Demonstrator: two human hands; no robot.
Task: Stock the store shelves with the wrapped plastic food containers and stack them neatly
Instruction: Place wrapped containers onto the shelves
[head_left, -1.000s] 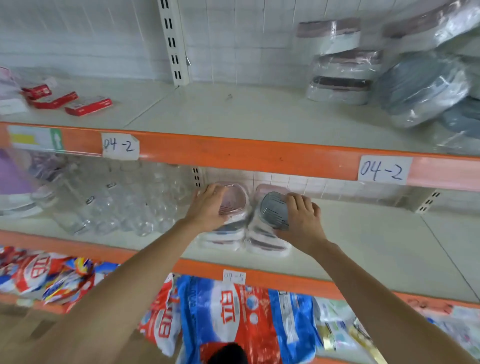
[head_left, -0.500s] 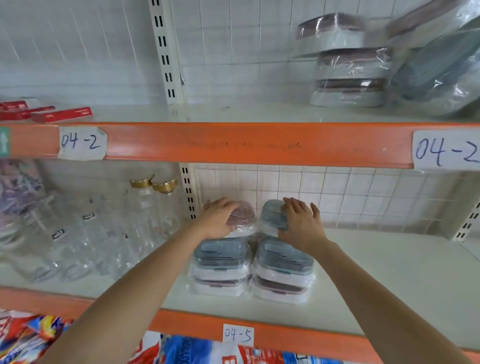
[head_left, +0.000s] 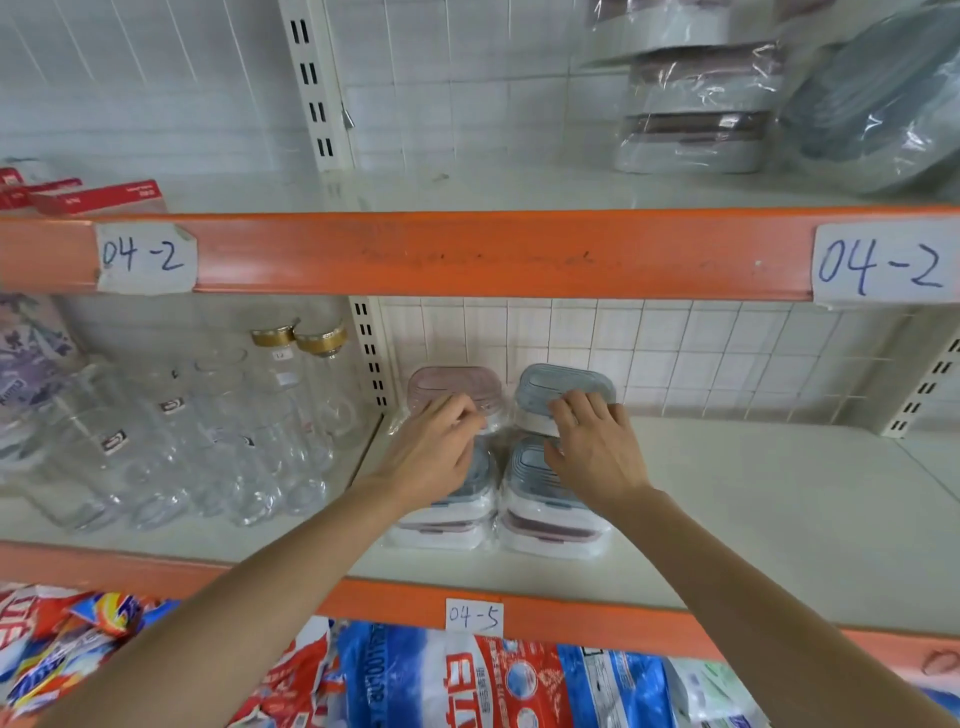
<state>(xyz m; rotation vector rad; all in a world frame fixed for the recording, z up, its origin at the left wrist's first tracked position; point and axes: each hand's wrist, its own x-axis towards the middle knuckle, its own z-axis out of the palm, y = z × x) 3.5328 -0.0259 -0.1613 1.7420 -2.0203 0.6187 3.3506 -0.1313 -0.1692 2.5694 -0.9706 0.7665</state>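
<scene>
Left hand (head_left: 435, 451): reaches over the front left stack; fingertips touch the pink-lidded container (head_left: 453, 388) at the back left. Grip: fingers bent over its near edge; whether they pinch the wrap, cannot tell.
Right hand (head_left: 597, 451): fingers spread and laid flat on the near edge of the blue-lidded container (head_left: 563, 387) at the back right; grip wide, holding nothing.
Back containers: side by side against the tiled wall (head_left: 701, 353), each tilted, lid facing forward.
Front left stack (head_left: 449, 522): wrapped containers, blue lid on top, mostly hidden under the left wrist.
Front right stack (head_left: 553, 519): blue lid on top, pink lid below, in clear wrap, touching the left stack.
Middle shelf (head_left: 779, 509): carries all four groups, near the left upright (head_left: 370, 353).
Glass jars (head_left: 218, 426): left of the upright, same level; two with gold caps at the back.
Upper shelf (head_left: 467, 187): wrapped containers (head_left: 696, 109) stacked at right; red boxes (head_left: 98, 196) at left.
Labels: "04-2" twice on the upper rail (head_left: 467, 254), "04-5" on the lower rail.
Bottom level: red and blue bags (head_left: 467, 680).
</scene>
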